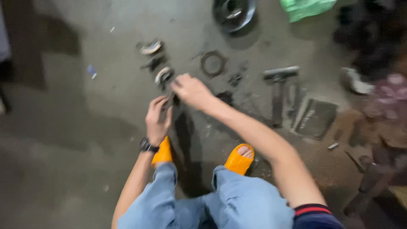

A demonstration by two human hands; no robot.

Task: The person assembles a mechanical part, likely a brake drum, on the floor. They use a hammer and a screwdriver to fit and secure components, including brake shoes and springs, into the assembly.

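The view is blurred by motion. My left hand (157,120), with a black watch on its wrist, hovers low over the concrete floor with its fingers curled around a small dark part (174,101). My right hand (191,90) reaches in from the right and meets the same dark part from above; its fingers are bent. Just beyond both hands lies a curved metal piece (163,75), and further back two more small metal pieces (151,47). What exactly the hands grip is too blurred to make out.
A metal ring (213,63) lies on the floor behind the hands. A hammer (278,87) and a flat dark plate (316,117) lie to the right. A round metal bowl (234,12) and green bag (306,7) sit at the back. My orange sandals (239,160) are below.
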